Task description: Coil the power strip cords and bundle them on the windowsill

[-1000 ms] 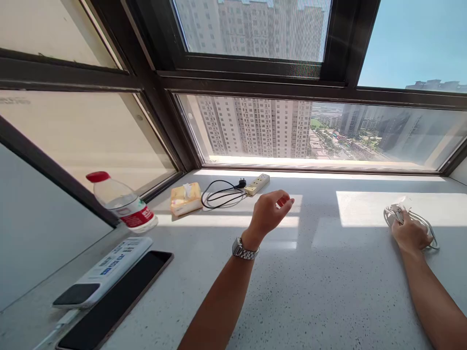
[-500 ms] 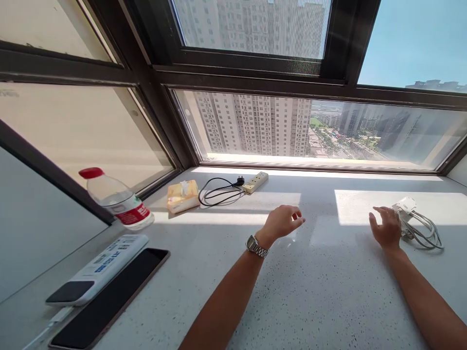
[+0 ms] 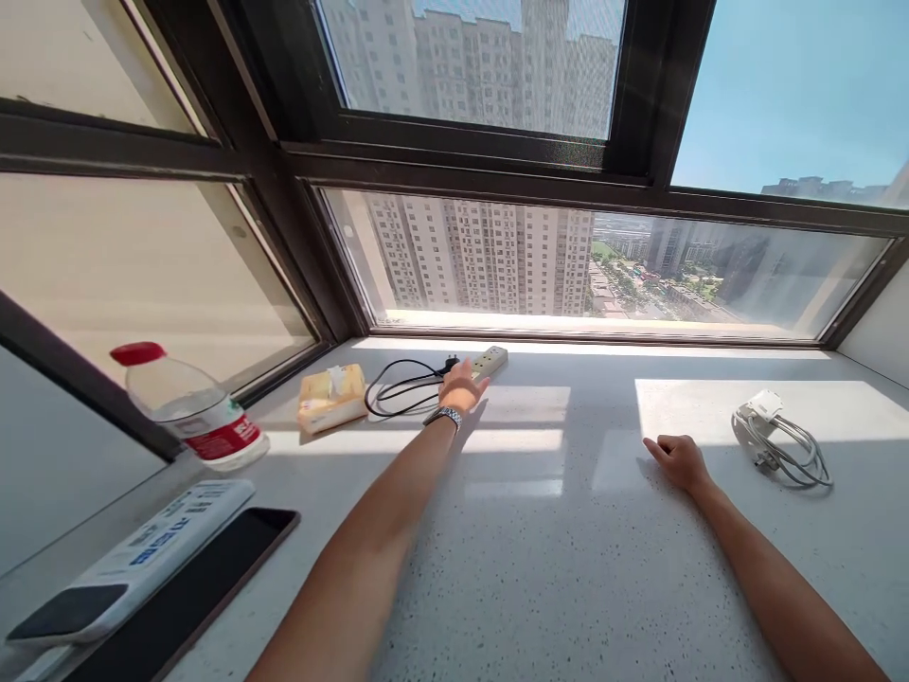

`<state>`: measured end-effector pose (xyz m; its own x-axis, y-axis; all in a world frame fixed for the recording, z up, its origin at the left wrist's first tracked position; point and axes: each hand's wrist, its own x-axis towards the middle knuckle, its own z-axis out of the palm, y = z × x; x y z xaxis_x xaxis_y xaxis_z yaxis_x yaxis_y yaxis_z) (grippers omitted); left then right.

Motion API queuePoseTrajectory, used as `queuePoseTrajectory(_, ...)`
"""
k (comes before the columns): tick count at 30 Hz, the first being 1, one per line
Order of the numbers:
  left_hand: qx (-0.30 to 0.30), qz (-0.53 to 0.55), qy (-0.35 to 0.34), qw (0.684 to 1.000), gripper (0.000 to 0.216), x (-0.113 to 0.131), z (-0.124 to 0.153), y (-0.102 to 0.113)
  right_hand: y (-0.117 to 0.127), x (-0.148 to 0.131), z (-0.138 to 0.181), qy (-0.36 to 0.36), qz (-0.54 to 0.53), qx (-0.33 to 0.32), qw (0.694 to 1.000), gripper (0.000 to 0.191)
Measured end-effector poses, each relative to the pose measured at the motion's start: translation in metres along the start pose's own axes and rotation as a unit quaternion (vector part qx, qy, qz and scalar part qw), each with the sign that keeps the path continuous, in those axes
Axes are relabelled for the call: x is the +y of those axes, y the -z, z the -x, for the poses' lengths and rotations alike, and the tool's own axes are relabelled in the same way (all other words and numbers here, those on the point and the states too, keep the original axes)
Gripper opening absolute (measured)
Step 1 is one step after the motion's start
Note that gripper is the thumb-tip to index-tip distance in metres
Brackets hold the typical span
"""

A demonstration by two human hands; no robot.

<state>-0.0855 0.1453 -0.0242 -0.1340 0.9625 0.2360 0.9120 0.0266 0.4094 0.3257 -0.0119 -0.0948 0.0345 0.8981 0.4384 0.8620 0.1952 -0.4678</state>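
Observation:
My left arm stretches far forward, and my left hand (image 3: 461, 384), with a metal watch at the wrist, reaches the near end of a beige power strip (image 3: 491, 359) by the window. Its fingers are hidden behind the back of the hand, so I cannot see whether they grip. The strip's black cable (image 3: 398, 388) lies coiled just left of that hand. My right hand (image 3: 674, 459) rests on the white speckled counter (image 3: 554, 549), fingers loosely curled with nothing in them. A white charger with its bundled cable (image 3: 774, 436) lies a short way to its right, untouched.
A yellow tissue pack (image 3: 330, 398) lies left of the cable. A water bottle with a red cap (image 3: 188, 407) lies on its side at the left. A white remote (image 3: 134, 559) rests on a dark tablet (image 3: 191, 606) at the near left. Window glass and dark frames close off the far edge.
My left hand has gone forward from the middle of the counter to the power strip. My right hand has let go of the white charger cable and drawn back to the left.

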Motion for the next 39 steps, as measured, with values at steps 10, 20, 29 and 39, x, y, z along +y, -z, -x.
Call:
queuePoseTrajectory(10, -0.034, 0.011, -0.059, 0.998, 0.039, 0.004, 0.024, -0.012, -0.001, -0.001, -0.001, -0.007, 0.032, 0.006, 0.999, 0.060)
queuePoseTrajectory(20, -0.078, 0.093, -0.268, 0.956, 0.048, 0.042, 0.111, -0.004, -0.001, -0.027, 0.013, 0.047, 0.018, 0.102, 0.993, 0.055)
queuePoseTrajectory(29, -0.115, -0.013, -0.184, 0.976, 0.031, -0.013, 0.139, 0.019, -0.029, -0.086, 0.032, 0.146, -0.051, 0.093, 0.984, 0.054)
queuePoseTrajectory(39, 0.012, 0.119, -0.313, 0.942, 0.037, 0.010, 0.192, 0.020, -0.057, -0.166, 0.061, 0.155, -0.090, -0.008, 0.984, 0.034)
